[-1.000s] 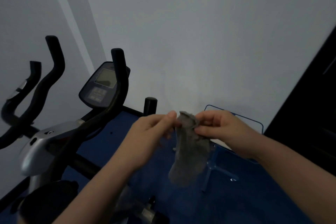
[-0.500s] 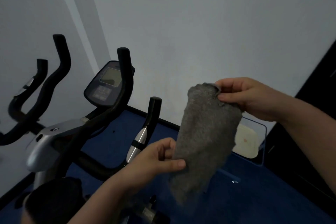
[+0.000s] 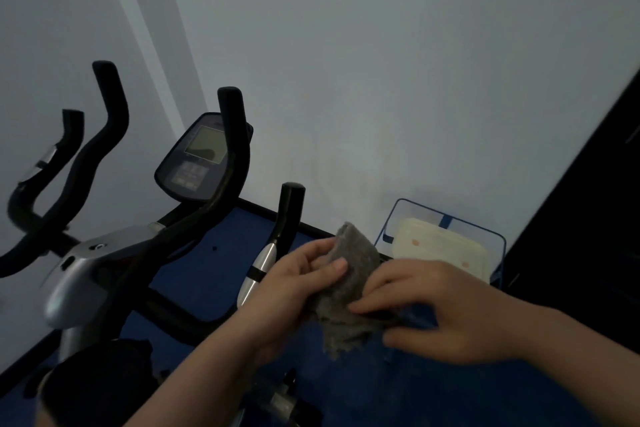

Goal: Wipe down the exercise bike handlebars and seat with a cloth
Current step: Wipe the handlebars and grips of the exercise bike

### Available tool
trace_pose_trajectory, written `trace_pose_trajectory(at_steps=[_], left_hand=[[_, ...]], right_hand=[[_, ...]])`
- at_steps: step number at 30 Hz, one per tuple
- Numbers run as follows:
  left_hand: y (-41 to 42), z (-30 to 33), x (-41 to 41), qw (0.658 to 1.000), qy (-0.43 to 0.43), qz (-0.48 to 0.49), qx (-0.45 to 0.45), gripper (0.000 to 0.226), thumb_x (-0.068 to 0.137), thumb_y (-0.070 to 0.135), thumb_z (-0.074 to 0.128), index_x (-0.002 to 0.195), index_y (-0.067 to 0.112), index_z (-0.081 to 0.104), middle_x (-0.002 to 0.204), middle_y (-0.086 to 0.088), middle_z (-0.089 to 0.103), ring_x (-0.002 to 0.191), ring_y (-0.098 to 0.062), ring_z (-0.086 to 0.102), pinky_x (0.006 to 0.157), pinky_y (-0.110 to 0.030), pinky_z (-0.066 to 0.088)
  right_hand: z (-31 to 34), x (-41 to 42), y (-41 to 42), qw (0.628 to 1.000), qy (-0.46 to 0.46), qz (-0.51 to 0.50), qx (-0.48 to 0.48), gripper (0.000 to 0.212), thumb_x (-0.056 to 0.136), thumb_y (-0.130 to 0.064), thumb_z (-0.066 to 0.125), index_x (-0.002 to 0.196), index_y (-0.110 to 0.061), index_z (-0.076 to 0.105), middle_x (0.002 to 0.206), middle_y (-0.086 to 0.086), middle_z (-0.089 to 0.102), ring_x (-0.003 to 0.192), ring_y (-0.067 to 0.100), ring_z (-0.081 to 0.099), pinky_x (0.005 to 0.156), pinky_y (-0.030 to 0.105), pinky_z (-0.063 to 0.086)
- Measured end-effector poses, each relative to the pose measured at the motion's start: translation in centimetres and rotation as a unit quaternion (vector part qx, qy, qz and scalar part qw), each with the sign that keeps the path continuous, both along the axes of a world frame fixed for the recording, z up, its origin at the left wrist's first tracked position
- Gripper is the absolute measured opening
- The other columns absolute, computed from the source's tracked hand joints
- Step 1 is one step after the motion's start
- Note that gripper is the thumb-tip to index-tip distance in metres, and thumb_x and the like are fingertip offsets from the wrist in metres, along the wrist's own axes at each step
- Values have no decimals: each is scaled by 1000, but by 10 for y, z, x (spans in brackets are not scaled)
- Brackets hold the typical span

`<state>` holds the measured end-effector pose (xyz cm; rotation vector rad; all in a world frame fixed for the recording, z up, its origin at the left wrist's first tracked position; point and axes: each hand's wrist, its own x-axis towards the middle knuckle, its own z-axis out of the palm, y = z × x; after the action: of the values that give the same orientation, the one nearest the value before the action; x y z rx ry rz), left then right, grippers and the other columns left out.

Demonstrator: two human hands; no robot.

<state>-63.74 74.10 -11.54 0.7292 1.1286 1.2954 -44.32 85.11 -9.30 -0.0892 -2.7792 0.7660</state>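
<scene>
Both hands are busy with the grey cloth [image 3: 349, 291], which hangs in the air in front of the person, to the right of the exercise bike and above the blue floor mat [image 3: 214, 274]. The left hand [image 3: 298, 281] grips the upper part of the cloth, thumb laid over the fabric and fingers curled behind it. The right hand [image 3: 446, 308] pinches the lower right part, its fingers bent onto the fabric. The cloth looks bunched and half folded between them.

I judge that the step in hand is preparing the cloth, folding or gathering it into a pad; no wiping has begun, because the cloth touches no part of the bike. The nearest handlebar grip [image 3: 287, 218], black with a silver sensor, stands just to the left of the left hand. The taller handlebars [image 3: 228, 163] rise beside the console [image 3: 201, 159], and the black seat [image 3: 97, 381] is at the lower left.

The next move probably calls for one hand to take the cloth alone, wrap it around a grip and slide along it.
</scene>
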Motion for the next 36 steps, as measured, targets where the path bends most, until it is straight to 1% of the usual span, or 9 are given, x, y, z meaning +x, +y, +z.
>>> trace_pose_trajectory(at_steps=[4, 7, 11, 16, 22, 25, 30, 34, 36], left_hand=[[0, 5, -3, 999, 19, 5, 39, 33, 88, 18, 62, 120, 14, 65, 117, -15, 68, 107, -27, 66, 83, -33, 57], [-3, 8, -7, 997, -4, -5, 81, 34, 88, 13, 62, 121, 15, 64, 116, -15, 68, 105, -27, 67, 79, -30, 55], [-8, 12, -15, 990, 77, 22, 115, 30, 88, 11, 65, 117, 19, 67, 115, -12, 69, 107, -27, 67, 82, -30, 56], [-29, 11, -33, 944, 289, 109, 118, 31, 80, 24, 68, 109, 34, 68, 103, 0, 71, 92, -18, 71, 71, -29, 58], [-56, -12, -68, 815, 514, 268, 12, 24, 86, 23, 70, 107, 33, 66, 96, 18, 69, 95, 5, 62, 77, -19, 48], [-70, -27, -76, 776, 569, 263, -68, 21, 89, 28, 67, 110, 28, 67, 104, 16, 65, 102, -2, 59, 85, -23, 42], [-79, -27, -74, 760, 582, 279, -77, 14, 92, 31, 62, 105, 31, 66, 101, 18, 62, 98, -1, 57, 81, -23, 44], [-80, -28, -77, 772, 564, 281, -85, 12, 93, 33, 60, 103, 35, 65, 97, 23, 60, 94, 7, 54, 76, -12, 39], [-80, -29, -78, 775, 559, 282, -87, 10, 93, 34, 59, 101, 37, 64, 94, 26, 59, 90, 11, 52, 72, -6, 34]], right_hand=[[-3, -1, 12, 958, 137, -176, -178, 38, 76, -41, 77, 111, -37, 64, 107, -14, 65, 102, 10, 62, 84, 23, 48], [-14, -6, 14, 940, 18, -151, -305, 54, 75, -48, 78, 124, -41, 56, 127, -20, 59, 124, 2, 51, 103, 25, 40], [-16, -16, 10, 888, 48, -135, -437, 16, 71, -36, 77, 81, -31, 66, 86, -10, 68, 86, 7, 65, 74, 17, 49], [-6, -36, 9, 826, 101, -144, -535, 16, 77, -22, 78, 73, -23, 63, 73, -2, 62, 70, 10, 62, 58, 19, 48], [-2, -71, -5, 881, 219, -312, -282, 17, 85, -22, 72, 83, -24, 56, 73, -15, 59, 66, -1, 56, 58, 14, 45], [6, -93, -15, 901, 341, -260, -57, 14, 88, -24, 69, 91, -26, 55, 81, -19, 56, 73, -4, 54, 63, 7, 41], [-11, -127, -15, 907, 228, -132, 327, 17, 78, -23, 76, 91, -13, 71, 88, 3, 63, 82, 21, 57, 70, 31, 46], [-18, -122, -2, 907, 194, -99, 362, 40, 81, -56, 68, 92, -18, 74, 120, 7, 64, 122, 24, 48, 105, 41, 35], [-9, -122, 5, 926, 170, -36, 336, 48, 85, -59, 62, 95, -14, 75, 125, 8, 63, 127, 26, 49, 108, 45, 36]])
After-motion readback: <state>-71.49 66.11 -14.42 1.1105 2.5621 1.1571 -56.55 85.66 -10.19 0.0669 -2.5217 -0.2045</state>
